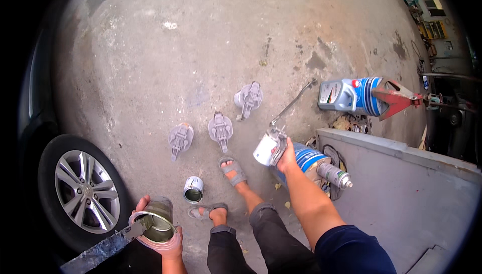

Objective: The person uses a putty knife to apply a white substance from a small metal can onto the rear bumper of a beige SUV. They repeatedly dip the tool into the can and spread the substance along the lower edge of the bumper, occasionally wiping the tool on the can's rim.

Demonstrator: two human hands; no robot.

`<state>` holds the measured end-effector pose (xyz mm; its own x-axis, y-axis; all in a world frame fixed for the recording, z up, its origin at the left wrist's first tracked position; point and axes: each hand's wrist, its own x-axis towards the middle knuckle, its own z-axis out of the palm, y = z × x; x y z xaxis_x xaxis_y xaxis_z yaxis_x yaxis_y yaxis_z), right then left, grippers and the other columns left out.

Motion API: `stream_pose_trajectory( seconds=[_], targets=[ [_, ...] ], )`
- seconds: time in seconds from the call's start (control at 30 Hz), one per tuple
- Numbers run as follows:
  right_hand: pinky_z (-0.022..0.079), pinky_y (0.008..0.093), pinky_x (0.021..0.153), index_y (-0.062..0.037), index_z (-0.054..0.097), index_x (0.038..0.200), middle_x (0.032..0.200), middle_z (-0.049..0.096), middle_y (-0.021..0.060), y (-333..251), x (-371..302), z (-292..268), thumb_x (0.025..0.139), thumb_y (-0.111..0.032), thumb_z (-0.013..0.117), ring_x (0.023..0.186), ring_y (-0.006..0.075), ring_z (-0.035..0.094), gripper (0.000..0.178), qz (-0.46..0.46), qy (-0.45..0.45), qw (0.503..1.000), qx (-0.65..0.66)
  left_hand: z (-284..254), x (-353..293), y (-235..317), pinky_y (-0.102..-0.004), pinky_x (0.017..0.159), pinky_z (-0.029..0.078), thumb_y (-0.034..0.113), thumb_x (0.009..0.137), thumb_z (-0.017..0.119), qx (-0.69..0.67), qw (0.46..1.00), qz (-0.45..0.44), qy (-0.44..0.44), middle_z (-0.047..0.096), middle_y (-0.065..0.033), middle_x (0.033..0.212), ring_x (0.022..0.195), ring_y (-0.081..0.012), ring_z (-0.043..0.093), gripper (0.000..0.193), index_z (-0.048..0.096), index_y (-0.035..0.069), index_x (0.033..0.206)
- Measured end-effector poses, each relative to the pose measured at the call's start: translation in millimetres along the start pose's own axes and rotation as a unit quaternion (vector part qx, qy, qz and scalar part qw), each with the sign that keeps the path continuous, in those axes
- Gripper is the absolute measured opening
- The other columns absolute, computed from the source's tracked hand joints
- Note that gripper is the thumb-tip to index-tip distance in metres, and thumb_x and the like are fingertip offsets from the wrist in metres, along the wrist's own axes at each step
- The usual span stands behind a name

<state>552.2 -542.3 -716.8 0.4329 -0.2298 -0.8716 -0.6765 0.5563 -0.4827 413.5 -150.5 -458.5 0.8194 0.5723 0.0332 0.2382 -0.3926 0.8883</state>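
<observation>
My left hand (pixel 172 250) is wrapped round a clear plastic cup (pixel 161 209), low on the left. Olive-grey paint coats its inside. A flat, paint-smeared stirring stick (pixel 98 251) leans out over the cup's rim. My right hand (pixel 287 157) grips a white paint can (pixel 264 149) by the grey mixing lid at its top, holding it tilted above the floor. Between my hands, an open paint can (pixel 193 189) with dark contents stands by my feet. Three more cans with mixing lids stand beyond: a left one (pixel 181 139), a middle one (pixel 220 129) and a far one (pixel 249 98).
A car wheel (pixel 85 191) is close on my left. On my right are a grey panel (pixel 396 181), a blue drum (pixel 307 159) with a spray can (pixel 335 175) on it, and a grey jug (pixel 337 96) beside another blue drum (pixel 368 95). A thin rod (pixel 292 103) lies on the concrete.
</observation>
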Motion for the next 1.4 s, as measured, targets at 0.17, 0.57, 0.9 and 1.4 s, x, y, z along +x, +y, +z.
stream_pose_trajectory(
  seconds=[0.17, 0.57, 0.9, 1.4],
  targets=[
    [0.054, 0.032, 0.067, 0.0003, 0.063, 0.101, 0.081, 0.065, 0.0109, -14.5, -145.8, 7.5, 0.097, -0.055, 0.05, 0.07, 0.0194, 0.065, 0.057, -0.144, -0.013, 0.959, -0.242, -59.9, -9.7, 60.8, -0.0465, 0.112, 0.03, 0.034, 0.069, 0.082, -0.081, 0.994, 0.033, 0.063, 0.045, -0.0179, 0.139, 0.13, -0.0314, 0.044, 0.095, 0.03, 0.002, 0.141],
    [0.047, 0.0491, 0.073, 0.0016, 0.062, 0.085, 0.083, 0.064, 0.0279, -142.2, -374.3, 66.4, 0.092, -0.057, 0.054, 0.083, 0.0472, 0.061, 0.06, -0.404, -0.085, 0.69, -0.594, -209.1, -62.2, 155.7, -0.0391, 0.115, 0.027, 0.004, 0.071, 0.08, -0.081, 0.979, 0.035, 0.183, 0.037, -0.0145, 0.146, 0.135, -0.0249, 0.039, 0.095, 0.024, -0.001, 0.148],
    [0.046, 0.0314, 0.054, 0.0, 0.065, 0.088, 0.061, 0.059, 0.0084, -187.6, -469.8, 116.7, 0.09, -0.06, 0.044, 0.055, 0.0191, 0.056, 0.064, -0.295, -0.389, 0.816, -0.309, -281.4, -131.4, 168.0, -0.0366, 0.11, 0.034, -0.001, 0.068, 0.081, -0.091, 0.96, 0.009, 0.263, 0.044, -0.0139, 0.139, 0.128, -0.0233, 0.045, 0.089, 0.031, -0.002, 0.143],
    [0.049, 0.0496, 0.086, 0.002, 0.071, 0.097, 0.098, 0.068, 0.0282, -177.6, -509.0, 162.5, 0.089, -0.064, 0.049, 0.099, 0.043, 0.064, 0.07, -0.426, -0.089, 0.466, -0.771, -289.6, -128.1, 195.2, -0.0371, 0.099, 0.045, 0.007, 0.063, 0.085, -0.107, 0.948, 0.003, 0.301, 0.055, -0.0127, 0.123, 0.112, -0.0231, 0.056, 0.078, 0.044, 0.0, 0.129]
  ],
)
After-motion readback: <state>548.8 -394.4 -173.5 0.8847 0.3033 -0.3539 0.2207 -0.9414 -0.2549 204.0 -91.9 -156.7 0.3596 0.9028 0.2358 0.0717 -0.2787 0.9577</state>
